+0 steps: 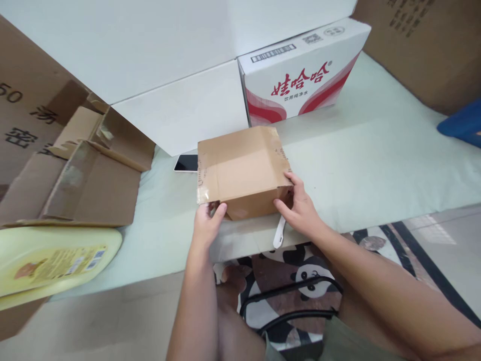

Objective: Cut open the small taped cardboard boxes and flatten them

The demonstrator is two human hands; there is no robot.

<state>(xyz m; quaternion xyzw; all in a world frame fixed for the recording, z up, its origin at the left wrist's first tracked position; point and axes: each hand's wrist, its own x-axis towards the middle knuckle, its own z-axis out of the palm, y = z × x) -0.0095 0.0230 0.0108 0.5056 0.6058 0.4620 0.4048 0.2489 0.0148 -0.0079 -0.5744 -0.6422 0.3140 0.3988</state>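
A small brown cardboard box (pixel 244 168) rests on the pale green cloth close to its front edge, its creased, taped side flaps facing up to the left and right. My left hand (pixel 208 223) grips the box's near left corner, thumb on the front and fingers partly hidden behind the flap. At the near right corner my right hand (pixel 298 205) is closed on the box, thumb low on the front and fingers over the right flap. A white-handled tool (pixel 279 233) pokes out below my right hand; its other end is hidden.
A phone (pixel 186 163) lies left of the box. Behind stand a white-and-red carton (pixel 300 82) and large white boxes (pixel 180 105). Open cardboard boxes (pixel 101 185) and a yellow bottle (pixel 60 260) sit at left. A blue object (pixel 462 125) is at the right edge.
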